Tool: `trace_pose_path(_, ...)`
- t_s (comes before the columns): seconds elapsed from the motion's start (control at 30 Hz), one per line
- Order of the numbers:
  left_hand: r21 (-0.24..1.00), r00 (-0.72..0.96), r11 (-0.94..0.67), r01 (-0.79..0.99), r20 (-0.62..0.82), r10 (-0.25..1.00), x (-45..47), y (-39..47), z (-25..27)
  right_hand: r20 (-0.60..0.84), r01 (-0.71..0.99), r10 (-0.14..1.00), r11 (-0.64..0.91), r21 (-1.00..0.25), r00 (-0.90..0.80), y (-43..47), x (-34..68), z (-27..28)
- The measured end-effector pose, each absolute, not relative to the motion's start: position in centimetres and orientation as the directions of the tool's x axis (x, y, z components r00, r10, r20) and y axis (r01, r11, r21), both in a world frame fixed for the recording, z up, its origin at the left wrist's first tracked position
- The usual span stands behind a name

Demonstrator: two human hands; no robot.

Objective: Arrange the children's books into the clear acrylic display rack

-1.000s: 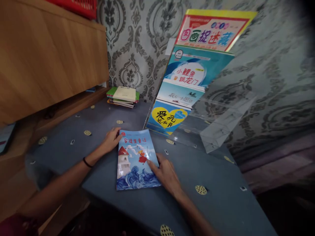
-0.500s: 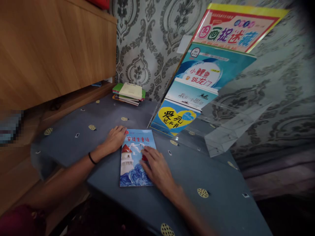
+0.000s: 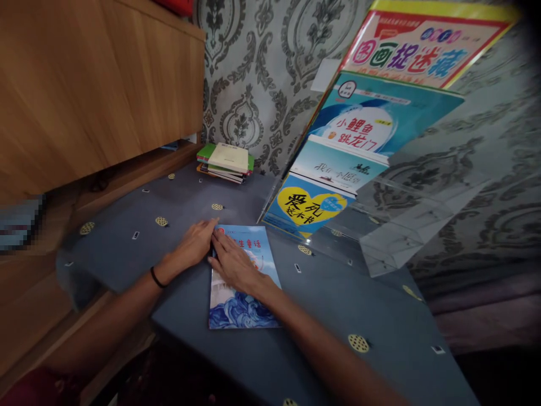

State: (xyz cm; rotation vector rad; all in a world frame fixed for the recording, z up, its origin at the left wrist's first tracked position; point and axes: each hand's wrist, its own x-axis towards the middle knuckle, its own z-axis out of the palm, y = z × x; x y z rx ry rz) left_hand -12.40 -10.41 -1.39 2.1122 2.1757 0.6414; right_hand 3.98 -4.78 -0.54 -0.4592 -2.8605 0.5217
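A closed blue book [image 3: 247,310] with red title characters and painted waves lies flat on the table. My right hand [image 3: 234,262] rests palm down across its cover, fingers stretched toward the upper left edge and thumb slightly apart. Its forearm covers part of the lower right of the book. Beside the upper left corner of the book lies my left hand [image 3: 195,242], fingers extended, the tips meeting the book's edge and the right fingertips. A black band circles the left wrist.
A clear acrylic rack [image 3: 389,256] at the right holds several books in tiers, the lowest a blue book with a yellow heart [image 3: 310,206]. A small book stack [image 3: 228,158] sits at the back by the patterned wall. A wooden cabinet [image 3: 101,84] stands at the left.
My right hand has slid left and up over the cover, from the book's right side to its left edge. My left hand stays at about the same corner. The view has shifted slightly.
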Motion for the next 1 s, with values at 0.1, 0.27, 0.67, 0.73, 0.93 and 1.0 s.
trace_pose_path(0.1,0.292,-0.060,-0.015,0.956,0.249,0.967,-11.9,-10.7,-1.0,0.130,0.345,0.406,0.876,-0.337,-0.905,-4.8,4.2,-0.5)
trace_pose_path(0.27,0.218,-0.046,-0.006,0.976,0.233,0.971,-11.5,-10.8,-1.0,0.157,0.441,0.494,0.853,-0.280,-0.855,-4.4,5.3,-0.5)
trace_pose_path(0.67,0.180,-0.079,0.034,0.983,0.245,0.966,-11.2,-10.6,-1.2,0.196,0.535,0.608,0.781,-0.323,-0.769,0.2,11.6,-1.5)
trace_pose_path(0.73,0.179,-0.081,0.034,0.983,0.261,0.962,-11.3,-10.5,-1.4,0.232,0.487,0.610,0.765,-0.421,-0.758,1.1,12.1,-2.1)
trace_pose_path(0.93,0.183,-0.058,0.004,0.983,0.291,0.955,-11.6,-10.5,-2.1,0.323,0.254,0.601,0.680,-0.688,-0.732,2.9,12.7,-2.7)
trace_pose_path(1.0,0.184,-0.002,-0.061,0.981,0.326,0.945,-11.6,-10.2,-2.2,0.324,0.216,0.617,0.639,-0.738,-0.718,3.1,12.8,-2.4)
